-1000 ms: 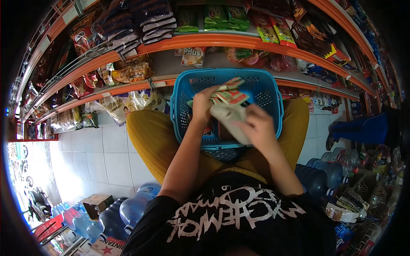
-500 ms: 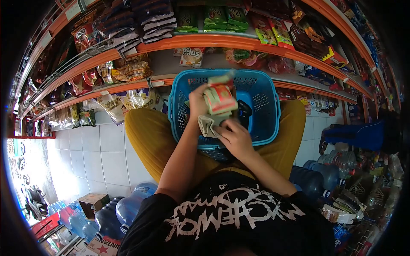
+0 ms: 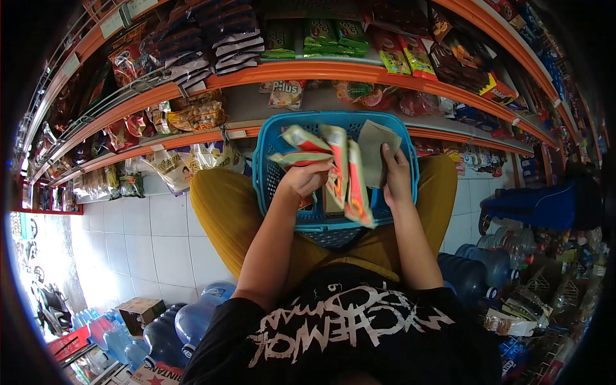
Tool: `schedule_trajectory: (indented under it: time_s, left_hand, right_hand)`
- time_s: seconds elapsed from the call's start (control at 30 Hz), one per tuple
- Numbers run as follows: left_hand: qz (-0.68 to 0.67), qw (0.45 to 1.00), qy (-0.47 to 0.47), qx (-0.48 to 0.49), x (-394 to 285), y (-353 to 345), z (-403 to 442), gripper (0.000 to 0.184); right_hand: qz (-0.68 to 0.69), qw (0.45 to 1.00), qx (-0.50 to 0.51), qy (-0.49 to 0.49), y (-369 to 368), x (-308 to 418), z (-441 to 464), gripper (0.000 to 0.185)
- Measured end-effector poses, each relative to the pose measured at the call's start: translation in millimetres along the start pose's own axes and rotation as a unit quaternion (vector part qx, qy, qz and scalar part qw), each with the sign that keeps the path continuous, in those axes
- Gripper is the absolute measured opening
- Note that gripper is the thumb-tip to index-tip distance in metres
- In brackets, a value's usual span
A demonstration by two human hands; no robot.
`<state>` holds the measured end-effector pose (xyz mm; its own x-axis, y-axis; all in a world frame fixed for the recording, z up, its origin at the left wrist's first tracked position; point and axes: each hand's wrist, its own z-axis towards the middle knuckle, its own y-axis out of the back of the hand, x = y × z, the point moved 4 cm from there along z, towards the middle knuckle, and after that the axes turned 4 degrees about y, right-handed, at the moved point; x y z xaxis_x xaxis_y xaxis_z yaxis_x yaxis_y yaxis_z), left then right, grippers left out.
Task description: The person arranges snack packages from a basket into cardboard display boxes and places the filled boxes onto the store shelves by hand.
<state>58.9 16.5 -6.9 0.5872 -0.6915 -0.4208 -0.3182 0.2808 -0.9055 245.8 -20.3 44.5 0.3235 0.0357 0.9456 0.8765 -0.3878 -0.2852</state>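
My left hand is closed on a fanned bunch of red and cream packets, smeared by motion, above a blue plastic basket. To its right, my right hand grips a folded grey-green cloth between thumb and fingers, over the basket's right side. The basket stands between my bent legs, against the shelf. Much of its inside is hidden behind my hands, the packets and the cloth.
Orange-edged shelves with packaged snacks curve around in front. A Pilus pack lies just behind the basket. Large water bottles stand at lower left, with more bottles at right.
The cloth, held just below the packets before, is now apart from them at the right, in my right hand. The packets have spread out in my left hand.
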Motion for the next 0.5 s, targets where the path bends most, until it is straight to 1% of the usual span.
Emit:
schedule_trajectory:
  time_s: [0.03, 0.07, 0.1, 0.17, 0.2, 0.23, 0.27, 0.3, 0.33, 0.37, 0.4, 0.43, 0.47, 0.5]
  left_hand:
    - [0.074, 0.996, -0.013, -0.054, -1, -9, 0, 0.035]
    - [0.115, 0.987, 0.014, -0.112, -2, -14, 3, 0.038]
    - [0.156, 0.981, 0.002, -0.115, -4, -21, 8, 0.043]
    - [0.22, 0.96, -0.089, -0.146, -10, -32, 18, 0.049]
    - [0.274, 0.936, -0.079, -0.205, -5, -18, 19, 0.054]
    - [0.273, 0.937, -0.079, -0.204, 3, -9, 23, 0.054]
    - [0.427, 0.841, -0.12, -0.309, 4, 2, 21, 0.054]
    - [0.56, 0.707, -0.156, -0.402, -1, 1, 16, 0.053]
    - [0.617, 0.666, -0.236, -0.346, -3, -5, 14, 0.046]
    - [0.617, 0.664, -0.237, -0.348, -1, -4, 14, 0.046]
    - [0.58, 0.744, -0.171, -0.286, 7, -4, 20, 0.041]
    - [0.532, 0.812, -0.102, -0.217, 17, -5, 25, 0.036]
    - [0.517, 0.817, -0.11, -0.231, 19, -7, 23, 0.031]
    - [0.395, 0.887, -0.067, -0.232, 25, -4, 26, 0.033]
  right_hand:
    - [0.06, 0.997, 0.05, -0.018, -8, 0, -2, 0.031]
    - [0.075, 0.993, 0.082, -0.048, -13, 1, -4, 0.035]
    - [0.081, 0.99, 0.091, -0.075, -15, -3, -5, 0.034]
    - [0.013, 0.992, 0.084, -0.091, -19, -7, -8, 0.034]
    - [0.011, 0.993, 0.061, -0.098, -20, -10, -8, 0.036]
    - [0.01, 0.993, 0.06, -0.097, -23, -13, -10, 0.036]
    - [0.046, 0.992, 0.033, -0.111, -22, -20, -13, 0.036]
    - [0.081, 0.989, 0.008, -0.126, -22, -27, -15, 0.037]
    - [0.075, 0.989, -0.014, -0.123, -20, -35, -15, 0.037]
    - [0.075, 0.989, -0.012, -0.125, -21, -40, -14, 0.037]
    - [0.053, 0.994, -0.019, -0.091, -21, -41, -13, 0.037]
    - [0.03, 0.998, -0.027, -0.056, -21, -42, -13, 0.037]
    - [0.003, 1.0, -0.014, -0.003, -19, -38, -8, 0.039]
    - [0.001, 1.0, -0.016, -0.005, -20, -36, -9, 0.039]
